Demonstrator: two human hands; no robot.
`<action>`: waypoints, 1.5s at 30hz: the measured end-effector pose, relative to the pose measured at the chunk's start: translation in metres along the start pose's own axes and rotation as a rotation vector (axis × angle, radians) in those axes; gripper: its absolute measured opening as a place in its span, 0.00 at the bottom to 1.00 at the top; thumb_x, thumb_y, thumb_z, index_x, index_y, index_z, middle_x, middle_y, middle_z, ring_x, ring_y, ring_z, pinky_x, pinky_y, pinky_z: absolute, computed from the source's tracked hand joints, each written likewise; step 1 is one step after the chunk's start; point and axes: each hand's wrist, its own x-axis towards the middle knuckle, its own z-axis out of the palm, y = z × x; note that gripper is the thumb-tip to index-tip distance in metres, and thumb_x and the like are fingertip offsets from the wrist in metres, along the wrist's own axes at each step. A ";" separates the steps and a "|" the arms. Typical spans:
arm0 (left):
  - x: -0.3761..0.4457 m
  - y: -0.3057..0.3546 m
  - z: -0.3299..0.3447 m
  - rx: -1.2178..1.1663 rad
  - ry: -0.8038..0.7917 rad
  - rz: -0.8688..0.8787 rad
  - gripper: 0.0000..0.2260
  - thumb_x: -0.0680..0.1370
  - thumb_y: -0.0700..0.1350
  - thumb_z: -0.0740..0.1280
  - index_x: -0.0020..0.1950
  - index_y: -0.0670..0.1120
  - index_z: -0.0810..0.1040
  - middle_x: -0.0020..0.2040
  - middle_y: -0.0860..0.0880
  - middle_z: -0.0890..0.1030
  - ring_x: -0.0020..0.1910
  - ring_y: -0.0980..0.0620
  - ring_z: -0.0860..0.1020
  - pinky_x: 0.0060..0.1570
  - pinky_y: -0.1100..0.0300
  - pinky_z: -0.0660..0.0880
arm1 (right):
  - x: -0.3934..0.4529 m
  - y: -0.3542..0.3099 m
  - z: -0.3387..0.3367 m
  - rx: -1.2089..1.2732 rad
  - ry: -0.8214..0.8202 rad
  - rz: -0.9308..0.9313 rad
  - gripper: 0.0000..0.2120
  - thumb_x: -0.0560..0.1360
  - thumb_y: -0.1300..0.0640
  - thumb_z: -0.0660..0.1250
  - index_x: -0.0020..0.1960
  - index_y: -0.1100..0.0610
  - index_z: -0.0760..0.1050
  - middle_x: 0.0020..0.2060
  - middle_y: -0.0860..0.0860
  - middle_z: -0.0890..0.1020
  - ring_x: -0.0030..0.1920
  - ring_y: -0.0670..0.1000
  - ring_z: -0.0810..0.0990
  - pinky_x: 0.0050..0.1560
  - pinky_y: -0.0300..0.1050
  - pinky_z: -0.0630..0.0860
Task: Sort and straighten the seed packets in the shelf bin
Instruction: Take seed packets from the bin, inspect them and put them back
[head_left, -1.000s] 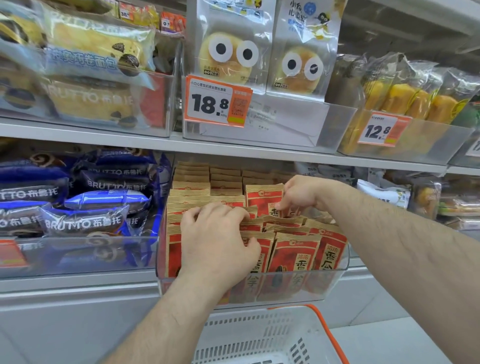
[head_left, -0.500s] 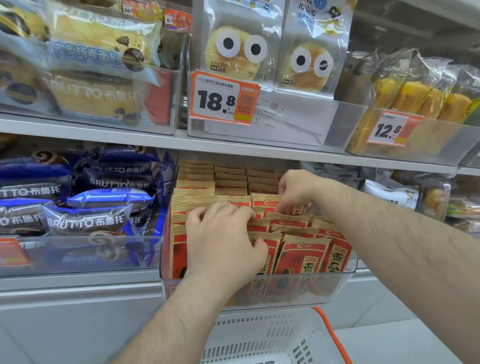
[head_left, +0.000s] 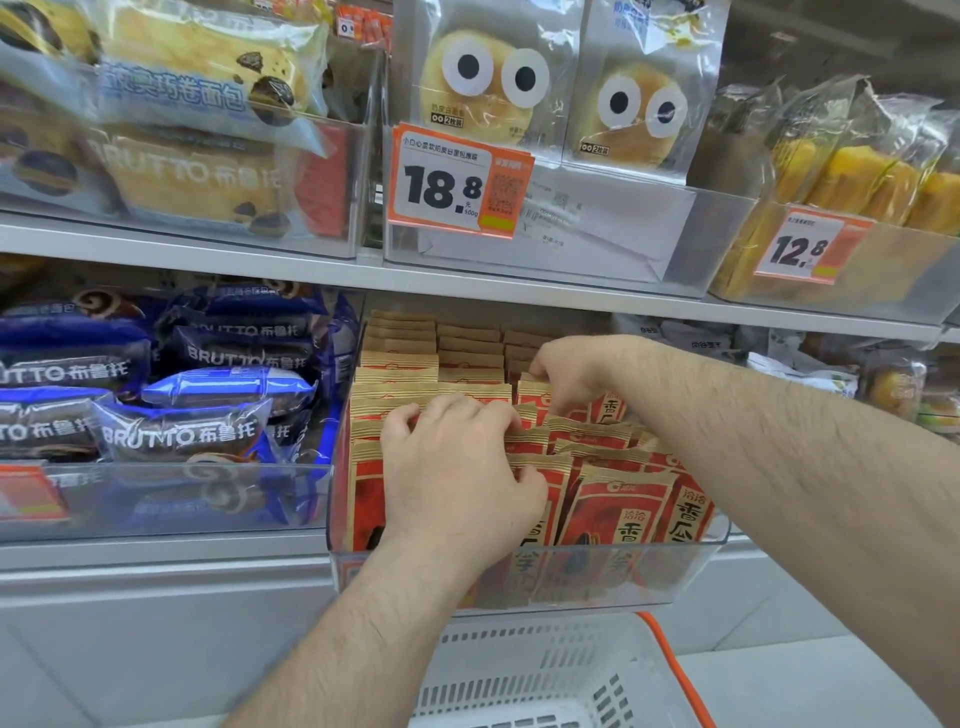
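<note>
A clear plastic shelf bin (head_left: 691, 566) on the lower shelf holds several red and kraft-brown seed packets (head_left: 618, 514) standing in rows. My left hand (head_left: 457, 467) lies over the front left rows, fingers curled over the packet tops and thumb against a front packet. My right hand (head_left: 566, 371) reaches further back on the right side, its fingers curled down onto the tops of packets in the middle rows. The front right packets lean at slightly different angles. Packets under both hands are hidden.
A bin of blue Brutto cake packs (head_left: 176, 431) stands to the left. Above are bread bins with orange price tags 18.8 (head_left: 457, 182) and 12.8 (head_left: 805, 249). A white basket (head_left: 545, 675) with an orange handle sits below the seed bin.
Both hands stay in the bin on the packet tops. My right hand has shifted slightly back and its fingers dip lower among the packets. The view has moved a little closer.
</note>
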 end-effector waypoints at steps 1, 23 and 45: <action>0.000 0.000 0.000 0.000 -0.001 0.002 0.18 0.76 0.60 0.64 0.65 0.59 0.73 0.64 0.61 0.75 0.70 0.58 0.66 0.73 0.50 0.53 | 0.000 -0.001 0.001 -0.024 0.034 -0.001 0.07 0.73 0.58 0.73 0.46 0.55 0.75 0.38 0.47 0.77 0.37 0.46 0.75 0.41 0.41 0.71; 0.000 -0.003 0.001 0.001 -0.002 0.007 0.19 0.77 0.60 0.64 0.66 0.59 0.73 0.65 0.60 0.75 0.71 0.57 0.66 0.73 0.49 0.54 | -0.063 0.009 -0.015 0.350 0.016 -0.115 0.05 0.74 0.59 0.67 0.47 0.54 0.81 0.42 0.46 0.79 0.46 0.48 0.77 0.41 0.40 0.69; -0.001 -0.006 -0.001 0.041 -0.018 0.051 0.21 0.76 0.59 0.64 0.69 0.56 0.75 0.68 0.58 0.76 0.73 0.54 0.66 0.75 0.46 0.53 | -0.124 0.020 0.005 0.647 0.704 0.136 0.11 0.78 0.49 0.68 0.38 0.51 0.79 0.36 0.50 0.84 0.38 0.48 0.82 0.38 0.45 0.78</action>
